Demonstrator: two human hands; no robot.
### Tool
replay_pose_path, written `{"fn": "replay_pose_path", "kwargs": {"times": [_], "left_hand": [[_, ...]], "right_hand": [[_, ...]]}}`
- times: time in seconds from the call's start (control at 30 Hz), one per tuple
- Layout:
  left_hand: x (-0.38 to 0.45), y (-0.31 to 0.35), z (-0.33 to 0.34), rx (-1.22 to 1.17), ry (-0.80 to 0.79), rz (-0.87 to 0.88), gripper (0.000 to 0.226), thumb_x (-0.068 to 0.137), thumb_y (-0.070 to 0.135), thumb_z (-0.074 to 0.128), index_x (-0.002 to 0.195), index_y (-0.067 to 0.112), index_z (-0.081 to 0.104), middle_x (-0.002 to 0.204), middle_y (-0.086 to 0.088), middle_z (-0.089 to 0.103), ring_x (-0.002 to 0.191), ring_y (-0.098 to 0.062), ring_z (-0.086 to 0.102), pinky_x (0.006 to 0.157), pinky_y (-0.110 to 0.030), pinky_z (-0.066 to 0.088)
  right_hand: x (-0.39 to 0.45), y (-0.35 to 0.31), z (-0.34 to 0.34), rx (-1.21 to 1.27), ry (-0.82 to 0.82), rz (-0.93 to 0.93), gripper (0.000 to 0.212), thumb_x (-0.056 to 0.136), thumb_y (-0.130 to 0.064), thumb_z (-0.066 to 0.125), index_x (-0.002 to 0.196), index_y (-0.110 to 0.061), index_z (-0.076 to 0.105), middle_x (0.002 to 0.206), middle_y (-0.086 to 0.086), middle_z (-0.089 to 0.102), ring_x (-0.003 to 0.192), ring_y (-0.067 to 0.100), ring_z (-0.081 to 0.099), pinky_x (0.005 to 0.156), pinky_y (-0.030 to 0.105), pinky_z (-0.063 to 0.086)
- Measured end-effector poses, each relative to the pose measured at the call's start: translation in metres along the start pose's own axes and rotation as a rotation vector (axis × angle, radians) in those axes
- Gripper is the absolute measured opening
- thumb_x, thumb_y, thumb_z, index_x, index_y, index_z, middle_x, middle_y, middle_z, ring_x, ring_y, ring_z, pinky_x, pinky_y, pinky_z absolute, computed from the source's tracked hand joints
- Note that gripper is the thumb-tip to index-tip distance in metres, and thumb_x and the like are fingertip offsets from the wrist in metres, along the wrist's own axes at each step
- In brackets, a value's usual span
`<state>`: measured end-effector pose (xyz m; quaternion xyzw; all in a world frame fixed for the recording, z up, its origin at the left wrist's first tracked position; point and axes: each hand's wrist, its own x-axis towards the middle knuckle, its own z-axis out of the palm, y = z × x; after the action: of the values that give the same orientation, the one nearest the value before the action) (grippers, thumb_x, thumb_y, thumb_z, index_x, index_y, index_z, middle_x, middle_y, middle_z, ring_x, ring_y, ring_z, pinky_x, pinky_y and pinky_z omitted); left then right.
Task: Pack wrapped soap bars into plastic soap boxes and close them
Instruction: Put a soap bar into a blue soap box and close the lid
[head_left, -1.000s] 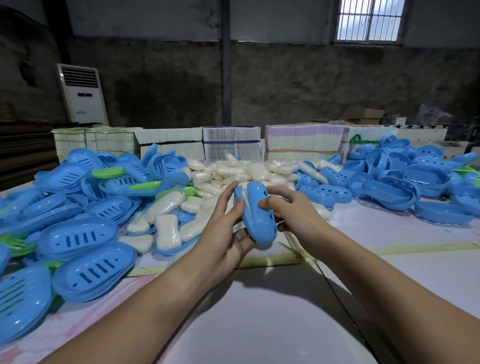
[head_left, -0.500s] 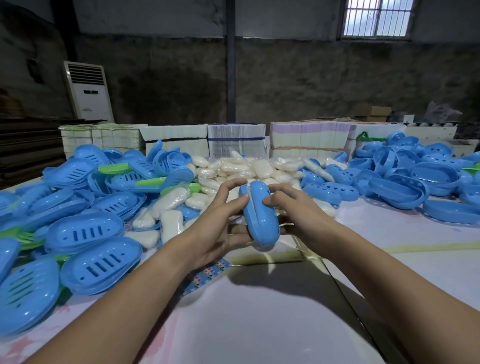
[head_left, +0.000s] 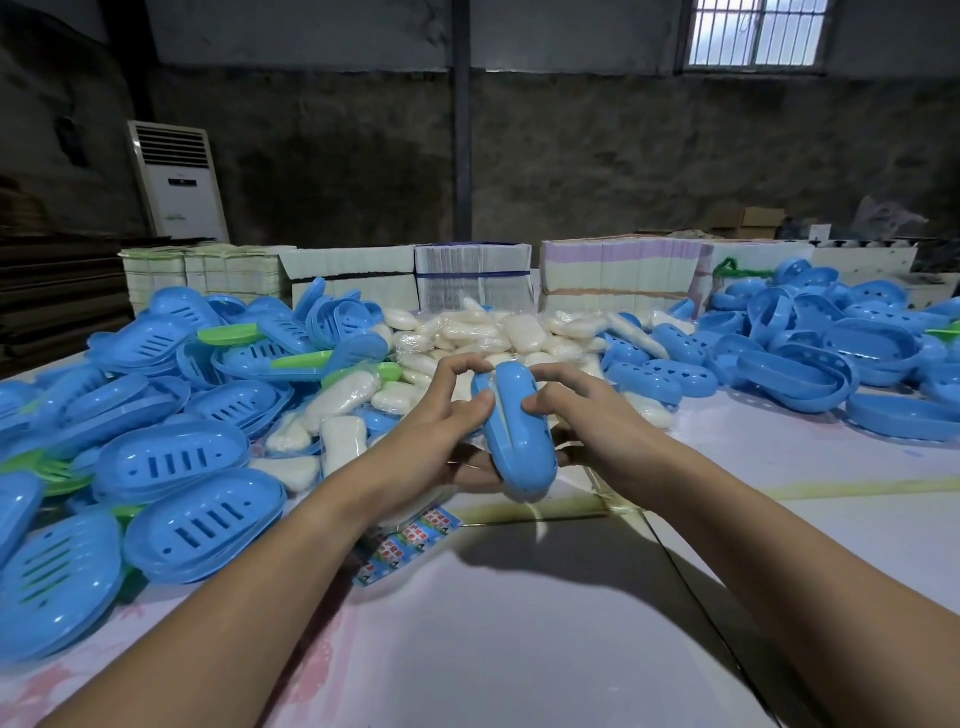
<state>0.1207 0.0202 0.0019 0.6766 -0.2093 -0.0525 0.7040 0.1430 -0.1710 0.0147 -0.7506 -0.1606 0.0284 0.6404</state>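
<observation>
I hold a blue plastic soap box on edge above the table, its two halves nearly together with a narrow seam facing me. My left hand grips its left half, thumb and fingers curled around the rim. My right hand grips the right half, fingertips pressing on the shell. What is inside the box is hidden. A heap of wrapped white soap bars lies just behind my hands. More wrapped bars lie at the left.
Piles of blue slotted box halves with a few green ones crowd the left. Blue box halves cover the right. Stacks of flat cartons line the back edge. A printed sheet lies under my left wrist on the table.
The box's two halves have been pressed closer together, and my fingers have shifted up over its top end. The hands stay in about the same place.
</observation>
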Motion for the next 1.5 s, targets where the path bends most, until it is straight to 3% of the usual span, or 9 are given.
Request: {"fn": "replay_pose_path", "kwargs": {"times": [0.13,0.27,0.4,0.53,0.63,0.87,1.1,1.3,1.5], "left_hand": [[0.001,-0.004,0.004,-0.057,0.004,0.000,0.030,0.089,0.040,0.060,0.116,0.043,0.049,0.122,-0.025,0.065,0.101,-0.046,0.068,0.080,-0.052,0.060],[0.002,-0.006,0.005,-0.147,0.050,-0.032,0.046,0.082,0.038,0.068,0.124,0.041,0.050,0.124,-0.021,0.065,0.098,-0.038,0.072,0.075,-0.049,0.060],[0.002,-0.004,0.006,-0.227,0.057,-0.093,0.047,0.079,0.035,0.072,0.124,0.035,0.057,0.123,-0.020,0.067,0.095,-0.039,0.073,0.073,-0.048,0.061],[0.001,-0.002,0.006,-0.300,0.029,-0.141,0.051,0.078,0.033,0.075,0.125,0.034,0.054,0.123,-0.023,0.067,0.094,-0.046,0.071,0.072,-0.050,0.061],[0.001,-0.002,0.005,-0.346,0.032,-0.166,0.052,0.078,0.032,0.075,0.125,0.032,0.052,0.127,-0.023,0.063,0.094,-0.044,0.071,0.074,-0.051,0.061],[0.001,-0.001,0.010,-0.378,0.071,-0.200,0.057,0.075,0.027,0.076,0.125,0.030,0.050,0.139,-0.029,0.053,0.097,-0.047,0.069,0.078,-0.052,0.061],[0.002,-0.004,0.010,-0.356,0.092,-0.164,0.055,0.073,0.030,0.079,0.122,0.029,0.053,0.126,-0.027,0.064,0.101,-0.045,0.070,0.079,-0.054,0.061],[0.001,-0.006,0.014,-0.343,0.106,-0.135,0.059,0.072,0.030,0.079,0.126,0.023,0.055,0.128,-0.028,0.062,0.105,-0.047,0.068,0.087,-0.059,0.057],[0.001,-0.001,0.018,-0.318,0.187,-0.055,0.053,0.075,0.028,0.075,0.125,0.021,0.058,0.112,-0.021,0.071,0.092,-0.038,0.074,0.069,-0.044,0.062]], "right_hand": [[-0.001,0.000,0.000,-0.018,-0.008,0.000,0.042,0.065,-0.037,0.065,0.106,-0.033,0.067,0.102,0.008,0.066,0.074,0.021,0.056,0.070,0.038,0.044],[-0.002,-0.002,0.001,-0.021,0.014,-0.013,0.036,0.064,-0.037,0.066,0.099,-0.038,0.069,0.111,0.012,0.069,0.080,0.030,0.060,0.074,0.041,0.046],[-0.001,-0.002,0.000,-0.062,0.032,-0.056,0.029,0.064,-0.038,0.067,0.092,-0.045,0.069,0.107,0.013,0.072,0.103,0.042,0.064,0.087,0.054,0.052],[-0.002,-0.002,0.000,-0.047,0.017,-0.060,0.029,0.063,-0.039,0.065,0.091,-0.045,0.070,0.101,0.007,0.074,0.090,0.035,0.067,0.073,0.041,0.048],[-0.001,-0.001,0.000,0.007,-0.019,-0.011,0.034,0.065,-0.038,0.065,0.098,-0.035,0.072,0.113,0.015,0.068,0.080,0.028,0.060,0.066,0.037,0.045],[-0.004,-0.003,-0.005,0.015,-0.069,0.041,0.041,0.070,-0.035,0.063,0.109,-0.027,0.070,0.122,0.019,0.062,0.085,0.028,0.057,0.075,0.042,0.043],[-0.004,-0.003,-0.005,-0.005,-0.083,0.013,0.030,0.076,-0.035,0.067,0.105,-0.036,0.073,0.114,0.011,0.069,0.083,0.024,0.063,0.074,0.041,0.047],[-0.002,0.002,-0.004,-0.035,-0.061,-0.026,0.038,0.071,-0.037,0.067,0.108,-0.033,0.072,0.105,0.006,0.073,0.077,0.020,0.065,0.072,0.038,0.048],[0.000,0.001,-0.005,-0.028,-0.060,-0.094,0.036,0.076,-0.040,0.068,0.112,-0.041,0.070,0.107,0.005,0.074,0.095,0.036,0.068,0.083,0.048,0.051]]}}
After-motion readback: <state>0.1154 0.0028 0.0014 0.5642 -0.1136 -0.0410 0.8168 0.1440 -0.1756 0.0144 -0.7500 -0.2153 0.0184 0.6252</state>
